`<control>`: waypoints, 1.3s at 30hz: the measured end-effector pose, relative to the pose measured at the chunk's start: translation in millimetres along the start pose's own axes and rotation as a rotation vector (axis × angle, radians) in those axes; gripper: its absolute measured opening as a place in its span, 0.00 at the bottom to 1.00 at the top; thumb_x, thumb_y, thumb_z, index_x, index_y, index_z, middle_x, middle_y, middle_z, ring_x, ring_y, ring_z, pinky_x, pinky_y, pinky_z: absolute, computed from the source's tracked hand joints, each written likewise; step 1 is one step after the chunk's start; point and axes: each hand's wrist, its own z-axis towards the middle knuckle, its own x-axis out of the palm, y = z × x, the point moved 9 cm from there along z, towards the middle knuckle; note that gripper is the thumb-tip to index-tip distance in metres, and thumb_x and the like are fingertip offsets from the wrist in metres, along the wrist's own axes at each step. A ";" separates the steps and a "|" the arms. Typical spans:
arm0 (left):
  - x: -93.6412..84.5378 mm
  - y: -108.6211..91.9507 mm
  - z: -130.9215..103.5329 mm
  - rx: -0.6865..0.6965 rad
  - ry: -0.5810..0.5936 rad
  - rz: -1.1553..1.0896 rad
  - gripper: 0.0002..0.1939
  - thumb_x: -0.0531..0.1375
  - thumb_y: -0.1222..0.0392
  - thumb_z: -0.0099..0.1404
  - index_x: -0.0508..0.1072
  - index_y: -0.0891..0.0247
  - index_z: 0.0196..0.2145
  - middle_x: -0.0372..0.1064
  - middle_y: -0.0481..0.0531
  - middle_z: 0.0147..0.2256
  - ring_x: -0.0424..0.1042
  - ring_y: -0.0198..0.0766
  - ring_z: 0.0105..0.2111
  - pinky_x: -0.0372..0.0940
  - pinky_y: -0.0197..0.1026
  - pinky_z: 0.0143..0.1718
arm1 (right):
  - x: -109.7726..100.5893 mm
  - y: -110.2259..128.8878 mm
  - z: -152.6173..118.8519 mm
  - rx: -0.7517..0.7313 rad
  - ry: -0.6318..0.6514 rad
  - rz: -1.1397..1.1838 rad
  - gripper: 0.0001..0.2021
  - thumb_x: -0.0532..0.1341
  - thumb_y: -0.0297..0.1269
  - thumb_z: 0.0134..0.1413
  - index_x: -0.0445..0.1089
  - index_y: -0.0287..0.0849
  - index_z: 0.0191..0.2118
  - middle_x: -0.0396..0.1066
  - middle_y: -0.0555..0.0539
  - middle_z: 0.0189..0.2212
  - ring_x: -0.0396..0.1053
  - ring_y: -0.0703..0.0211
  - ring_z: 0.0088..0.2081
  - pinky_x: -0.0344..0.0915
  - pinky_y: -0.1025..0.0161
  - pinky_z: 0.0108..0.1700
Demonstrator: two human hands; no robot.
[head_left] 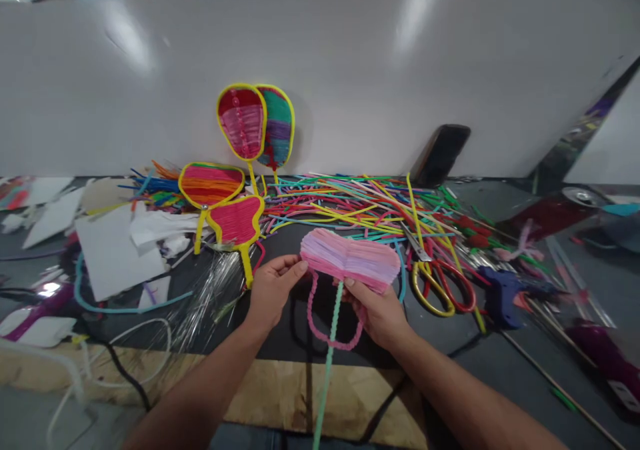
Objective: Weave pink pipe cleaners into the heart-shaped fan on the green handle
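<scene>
Between my hands, above the table's front part, is a fan-like craft piece (350, 257) of pink and lilac pipe cleaners. A twisted pink loop (315, 323) hangs below it, and a pale green twisted stem (329, 363) runs down from its middle. My left hand (274, 289) pinches the piece's left lower edge between thumb and fingers. My right hand (376, 310) grips the lower edge near the stem, thumb in front; its other fingers are mostly hidden behind. Just right of the piece lie scissors (444, 289) with red and yellow handles.
Finished fans (243, 123) lean on the white panel, two more (235, 220) lie below. Loose pipe cleaners (340, 203) spread along the back. A phone (443, 155) leans at right, near a blue glue gun (503, 297). White card (117, 250) and cables (125, 363) lie left.
</scene>
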 end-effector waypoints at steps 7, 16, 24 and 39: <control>3.0 5.8 -1.8 -0.131 -0.003 -0.143 0.12 0.69 0.60 0.46 0.74 0.67 0.27 0.72 0.48 0.23 0.71 0.32 0.24 0.69 0.35 0.28 | 1.0 -1.1 0.5 -0.015 0.035 -0.025 0.08 0.68 0.38 0.41 0.71 0.43 0.29 0.69 0.54 0.22 0.65 0.64 0.25 0.64 0.65 0.29; 1.5 7.4 -3.2 -0.133 -0.008 -0.037 0.14 0.68 0.55 0.46 0.75 0.67 0.28 0.73 0.50 0.23 0.72 0.33 0.24 0.68 0.34 0.26 | 0.7 -0.6 1.4 -0.082 0.072 -0.115 0.06 0.66 0.37 0.46 0.71 0.43 0.29 0.68 0.54 0.23 0.64 0.65 0.25 0.64 0.65 0.29; 2.5 5.4 -3.9 -0.133 0.004 0.002 0.15 0.70 0.55 0.42 0.74 0.67 0.25 0.72 0.47 0.21 0.69 0.30 0.20 0.66 0.32 0.25 | 1.4 -2.8 0.7 -0.066 0.090 -0.118 0.06 0.66 0.37 0.46 0.71 0.43 0.29 0.68 0.53 0.22 0.64 0.64 0.25 0.63 0.65 0.29; 17.5 14.9 -9.0 -0.257 0.178 -0.129 0.12 0.67 0.57 0.50 0.71 0.68 0.23 0.71 0.49 0.20 0.70 0.31 0.21 0.64 0.32 0.26 | 4.7 -11.0 -0.5 0.076 0.079 0.021 0.09 0.68 0.38 0.42 0.72 0.42 0.31 0.70 0.53 0.23 0.65 0.65 0.25 0.64 0.65 0.30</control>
